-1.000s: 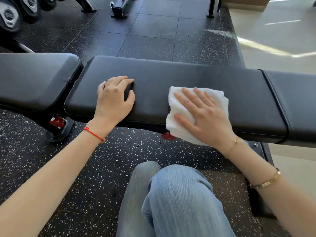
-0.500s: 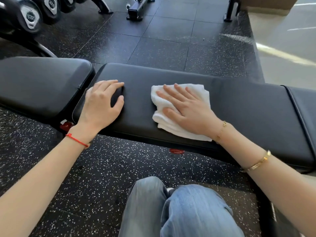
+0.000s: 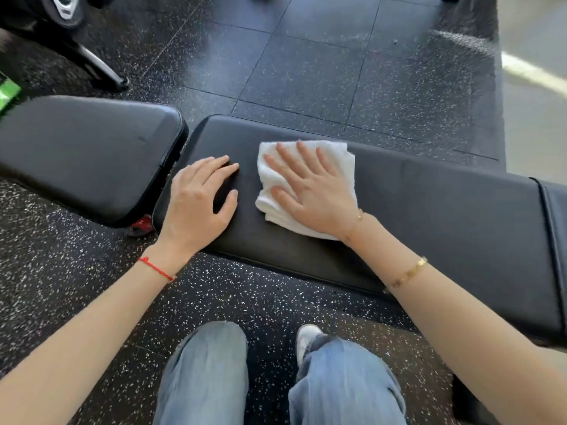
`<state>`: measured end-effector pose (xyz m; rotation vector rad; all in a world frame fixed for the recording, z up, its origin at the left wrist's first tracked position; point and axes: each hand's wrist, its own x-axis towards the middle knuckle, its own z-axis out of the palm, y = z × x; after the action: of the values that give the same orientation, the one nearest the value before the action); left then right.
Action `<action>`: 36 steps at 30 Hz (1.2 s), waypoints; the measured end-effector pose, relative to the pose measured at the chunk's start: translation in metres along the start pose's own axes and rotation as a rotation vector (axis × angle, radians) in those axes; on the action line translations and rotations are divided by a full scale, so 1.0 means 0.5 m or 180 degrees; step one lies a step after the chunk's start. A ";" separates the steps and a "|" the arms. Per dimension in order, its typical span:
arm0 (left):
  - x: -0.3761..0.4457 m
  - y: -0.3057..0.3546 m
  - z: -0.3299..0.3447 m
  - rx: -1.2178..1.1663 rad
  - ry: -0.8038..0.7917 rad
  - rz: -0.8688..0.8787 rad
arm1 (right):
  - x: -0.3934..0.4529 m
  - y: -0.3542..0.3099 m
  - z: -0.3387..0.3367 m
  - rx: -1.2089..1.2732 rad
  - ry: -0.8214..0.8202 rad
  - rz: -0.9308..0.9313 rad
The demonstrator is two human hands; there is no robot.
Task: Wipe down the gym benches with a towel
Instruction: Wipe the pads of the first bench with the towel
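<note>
A long black padded gym bench [image 3: 429, 216] runs across the view in front of me. A folded white towel [image 3: 334, 157] lies flat on its left part. My right hand [image 3: 310, 188] presses on the towel with straight, spread fingers. Just left of the towel, my left hand [image 3: 199, 200] rests flat on the bench pad near its left end, fingers relaxed. A second black pad [image 3: 82, 154] of the bench sits to the left, across a narrow gap.
Speckled black rubber floor tiles [image 3: 306, 72] lie beyond and under the bench. A weight rack foot and plates [image 3: 92, 59] stand at the far left. A pale concrete floor [image 3: 537, 87] begins at the right. My knees in blue jeans [image 3: 276, 378] are below.
My right hand has slid the towel leftward along the bench, close to my left hand. The view has tilted further down and shifted left.
</note>
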<state>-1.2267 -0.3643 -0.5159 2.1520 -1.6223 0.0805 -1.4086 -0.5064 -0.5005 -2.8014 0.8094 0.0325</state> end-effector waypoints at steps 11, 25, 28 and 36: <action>0.015 -0.077 -0.012 -0.0330 0.0079 0.0554 | -0.050 -0.023 0.019 -0.0004 0.0313 0.0804; 0.019 -0.100 -0.012 -0.0702 0.0034 0.0615 | -0.203 -0.135 0.119 -0.1560 0.1260 0.0413; 0.017 -0.100 -0.009 -0.0652 0.0042 0.0579 | -0.154 -0.189 0.137 -0.1613 0.1330 0.0484; 0.018 -0.111 -0.017 -0.0797 0.0045 0.0592 | -0.159 -0.195 0.139 -0.1388 0.1455 0.0481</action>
<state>-1.1705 -0.3576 -0.5229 1.8084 -1.7212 -0.0486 -1.4214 -0.3691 -0.5412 -3.1967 1.2465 -0.4785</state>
